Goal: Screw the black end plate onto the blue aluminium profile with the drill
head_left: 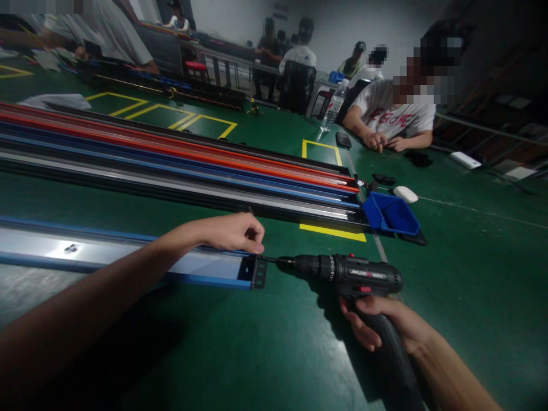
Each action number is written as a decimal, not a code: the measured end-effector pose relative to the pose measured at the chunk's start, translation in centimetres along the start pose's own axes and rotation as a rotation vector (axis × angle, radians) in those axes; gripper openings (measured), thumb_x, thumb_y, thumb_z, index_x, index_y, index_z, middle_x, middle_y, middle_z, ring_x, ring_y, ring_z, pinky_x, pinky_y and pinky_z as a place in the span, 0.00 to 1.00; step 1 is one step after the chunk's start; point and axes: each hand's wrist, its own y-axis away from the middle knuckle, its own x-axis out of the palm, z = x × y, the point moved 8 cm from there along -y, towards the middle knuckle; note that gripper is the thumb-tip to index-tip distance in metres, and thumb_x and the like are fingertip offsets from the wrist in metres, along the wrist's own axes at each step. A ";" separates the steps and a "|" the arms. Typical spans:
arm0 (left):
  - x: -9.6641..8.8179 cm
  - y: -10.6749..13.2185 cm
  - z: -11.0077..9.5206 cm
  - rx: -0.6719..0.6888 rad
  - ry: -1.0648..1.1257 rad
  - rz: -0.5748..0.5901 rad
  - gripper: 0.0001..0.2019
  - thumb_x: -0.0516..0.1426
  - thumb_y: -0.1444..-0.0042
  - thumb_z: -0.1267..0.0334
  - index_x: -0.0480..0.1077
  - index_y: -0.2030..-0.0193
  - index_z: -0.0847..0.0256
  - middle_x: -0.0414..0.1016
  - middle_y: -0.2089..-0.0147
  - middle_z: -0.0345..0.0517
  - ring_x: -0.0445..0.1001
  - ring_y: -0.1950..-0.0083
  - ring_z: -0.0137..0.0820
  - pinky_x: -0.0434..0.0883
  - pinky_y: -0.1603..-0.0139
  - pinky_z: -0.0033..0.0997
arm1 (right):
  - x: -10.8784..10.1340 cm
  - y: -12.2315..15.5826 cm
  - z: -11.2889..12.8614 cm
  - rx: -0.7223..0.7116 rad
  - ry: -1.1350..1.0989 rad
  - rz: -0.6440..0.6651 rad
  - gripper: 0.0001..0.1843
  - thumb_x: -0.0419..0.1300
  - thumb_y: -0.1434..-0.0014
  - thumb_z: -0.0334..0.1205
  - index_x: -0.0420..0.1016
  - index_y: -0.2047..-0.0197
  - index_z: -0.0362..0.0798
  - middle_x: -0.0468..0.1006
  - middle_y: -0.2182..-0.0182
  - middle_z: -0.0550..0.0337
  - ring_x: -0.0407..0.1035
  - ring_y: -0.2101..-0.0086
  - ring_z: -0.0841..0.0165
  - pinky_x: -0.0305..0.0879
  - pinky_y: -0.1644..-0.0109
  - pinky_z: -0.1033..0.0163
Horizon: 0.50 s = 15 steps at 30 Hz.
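My right hand [381,322] is wrapped round the grip of a black cordless drill [359,274], which points left. Its long thin bit reaches the black end cap [260,272] of a blue-edged metal rail [141,257] lying on the green table. My left hand [237,233] rests over the rail's end with fingers curled, thumb and forefinger close to the bit's tip. Whatever those fingers may hold is hidden. A black slotted face shows on the end cap, facing the drill.
Behind lie several long rails [214,165] in red, blue and silver. A blue parts bin [391,214] stands at their right end, near a white mouse [405,194]. Farther back are a plastic bottle [334,105], a phone [343,140] and a person [394,114] seated across the table.
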 end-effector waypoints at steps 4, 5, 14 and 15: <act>0.0 0.0 0.0 -0.009 -0.009 -0.006 0.13 0.62 0.42 0.53 0.74 0.67 0.62 0.74 0.69 0.40 0.70 0.67 0.29 0.62 0.65 0.28 | 0.0 0.0 0.1 0.000 0.000 0.010 0.15 0.69 0.39 0.41 0.84 0.54 0.39 0.80 0.71 0.58 0.66 0.82 0.78 0.71 0.75 0.71; 0.0 0.0 -0.1 -0.010 -0.013 -0.010 0.13 0.62 0.42 0.54 0.74 0.68 0.62 0.74 0.69 0.40 0.70 0.67 0.29 0.62 0.66 0.28 | -0.1 0.0 0.1 0.004 -0.002 0.010 0.15 0.69 0.39 0.41 0.84 0.54 0.39 0.80 0.71 0.57 0.66 0.82 0.78 0.71 0.75 0.71; -0.1 -0.1 -0.2 -0.003 -0.010 -0.013 0.13 0.62 0.42 0.54 0.75 0.68 0.62 0.74 0.69 0.40 0.70 0.67 0.29 0.62 0.66 0.28 | -0.4 0.1 -0.1 0.033 -0.006 -0.019 0.15 0.69 0.38 0.42 0.83 0.54 0.38 0.80 0.70 0.56 0.67 0.81 0.78 0.70 0.76 0.71; -0.1 -0.1 -0.2 -0.003 -0.009 -0.013 0.13 0.62 0.42 0.54 0.75 0.68 0.62 0.74 0.69 0.40 0.70 0.67 0.29 0.62 0.66 0.28 | -0.4 0.1 -0.1 0.029 -0.002 -0.020 0.15 0.69 0.39 0.43 0.83 0.55 0.38 0.80 0.70 0.56 0.66 0.82 0.78 0.70 0.76 0.71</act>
